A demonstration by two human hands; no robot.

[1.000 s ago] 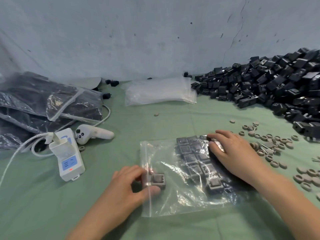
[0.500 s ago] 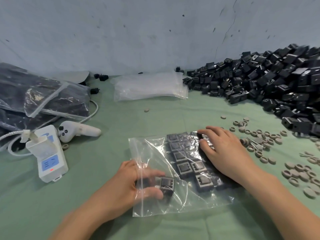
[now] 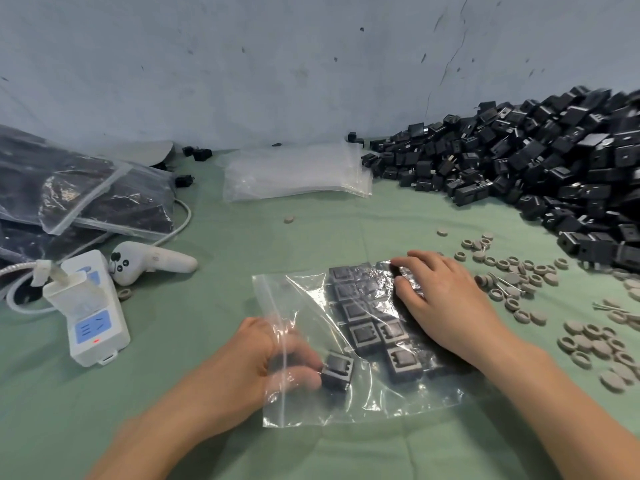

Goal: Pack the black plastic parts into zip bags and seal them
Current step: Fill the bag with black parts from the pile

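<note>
The left hand (image 3: 263,365) reaches into the open mouth of the bag (image 3: 381,400), thumb and fingers pinched on one black part (image 3: 337,370). The fingertips are blurred and seen only through the plastic, so just how they meet the part is hard to make out. This part sits inside the bag, a little apart from the rows (image 3: 362,336) of parts already packed there, near their front end.

The right hand (image 3: 446,306) lies flat on top of the bag, fingers straight, pressing on the rows. It covers their right side, so the count cannot be told. The bag lies on the green cloth (image 3: 194,341) with its zip edge to the left. Both forearms are cut off by the bottom edge.

Grey rings (image 3: 519,275) are scattered just right of the right hand. Beyond them the pile (image 3: 554,168) of loose parts runs out of frame on the right. Empty bags (image 3: 294,174) are stacked near the wall (image 3: 242,64).

At far left, filled bags (image 3: 97,195) are cut off by the frame, their contents dark under glare. Near them lie a white controller (image 3: 156,263) and a socket block (image 3: 93,327); its cable (image 3: 183,216) loops behind, partly hidden.
</note>
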